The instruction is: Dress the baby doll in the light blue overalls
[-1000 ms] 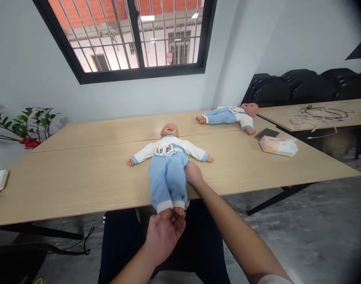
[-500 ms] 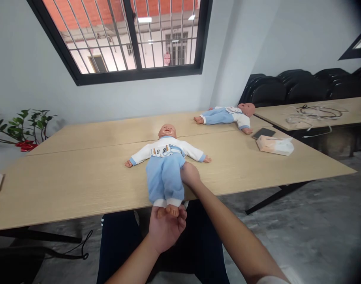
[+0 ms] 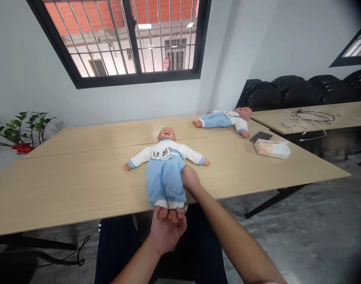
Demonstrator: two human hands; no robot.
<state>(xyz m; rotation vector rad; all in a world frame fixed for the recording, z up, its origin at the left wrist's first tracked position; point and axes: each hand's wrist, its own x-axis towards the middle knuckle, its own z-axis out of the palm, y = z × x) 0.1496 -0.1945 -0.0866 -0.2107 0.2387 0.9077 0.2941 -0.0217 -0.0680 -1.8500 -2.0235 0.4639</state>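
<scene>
A baby doll (image 3: 164, 173) in a white top and light-blue trousers lies face up, its head away from me and its arms spread on the table. At the near table edge my left hand (image 3: 167, 232), palm up, is closed around the doll's bare feet from below. Against the doll's hip and thigh on the right side, my right hand (image 3: 190, 177) reaches in. Its fingers are hidden behind the trousers, so their grip does not show. The feet and trouser cuffs stick out past the table edge.
A second doll (image 3: 222, 120) in like clothes lies at the back right. Near it are a dark phone (image 3: 261, 137) and a tissue pack (image 3: 272, 148). Cables (image 3: 309, 118) lie on another table before stacked black chairs (image 3: 301, 92). A plant (image 3: 26, 130) stands left.
The doll's feet now sit side by side in my left hand, where one was in front of the other. My right hand stays at the hip. The view has shifted slightly.
</scene>
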